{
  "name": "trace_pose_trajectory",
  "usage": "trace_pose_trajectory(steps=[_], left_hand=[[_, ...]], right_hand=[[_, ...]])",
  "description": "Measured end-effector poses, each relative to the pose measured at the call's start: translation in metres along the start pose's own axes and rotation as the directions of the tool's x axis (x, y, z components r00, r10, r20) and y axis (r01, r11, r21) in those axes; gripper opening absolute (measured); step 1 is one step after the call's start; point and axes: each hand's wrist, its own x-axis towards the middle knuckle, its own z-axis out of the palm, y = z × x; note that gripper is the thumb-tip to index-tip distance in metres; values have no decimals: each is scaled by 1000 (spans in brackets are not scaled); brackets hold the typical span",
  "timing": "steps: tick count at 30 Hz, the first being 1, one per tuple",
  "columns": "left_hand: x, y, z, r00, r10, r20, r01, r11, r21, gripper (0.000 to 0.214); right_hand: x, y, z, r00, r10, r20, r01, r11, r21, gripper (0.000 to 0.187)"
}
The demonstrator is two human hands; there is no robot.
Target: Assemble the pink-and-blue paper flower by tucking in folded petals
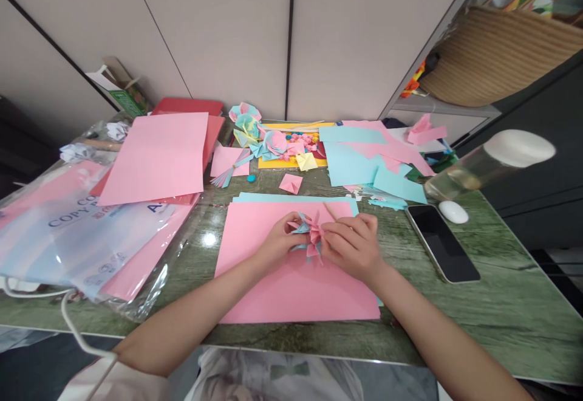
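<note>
Two hands, left hand (279, 242) and right hand (353, 244), fingers pinching one folded paper flower (310, 235), one phone (441, 242)

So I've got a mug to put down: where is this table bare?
Widest bare patch: the green table right of the phone, toward the near edge. A narrower gap lies between the copy-paper pack and the pink sheet, where left hand and right hand pinch a folded piece. The back is crowded with paper flowers and blue scraps.
</note>
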Motion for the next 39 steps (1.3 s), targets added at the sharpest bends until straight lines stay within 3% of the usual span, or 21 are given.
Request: trace_pose_trajectory(steps=[7, 17, 24, 30, 32, 34, 36, 39], left_hand=[[0, 0, -1, 999, -43, 4, 44, 999, -22, 30], [0, 0, 0, 994, 62, -94, -50, 990, 131, 22], [-2, 4, 2, 982, 138, -127, -82, 927, 366, 23], [-2, 3, 2, 974, 182, -137, -102, 888, 449, 23], [-2, 3, 2, 967, 221, -131, -135, 871, 472, 25], [-3, 5, 3, 960, 243, -138, -154, 873, 462, 25], [-3, 7, 4, 956, 236, -174, -143, 893, 427, 23], [-2, 7, 3, 954, 202, -221, -118, 933, 340, 21]], right_hand=[[3, 1, 0, 995, 98, 12, -99, 991, 90, 19], [3, 1, -8, 990, -125, 60, 126, 992, -23, 15], [0, 0, -5, 988, -48, 144, 52, 998, -28, 12], [0, -1, -4, 973, -104, 204, 91, 993, 72, 16], [2, -6, -4, 979, -21, 204, -8, 990, 139, 17], [6, -10, -4, 968, 159, 194, -203, 951, 232, 15], [9, -13, -5, 902, 349, 252, -418, 850, 320, 17], [13, -13, -6, 816, 459, 351, -577, 682, 449, 23]])
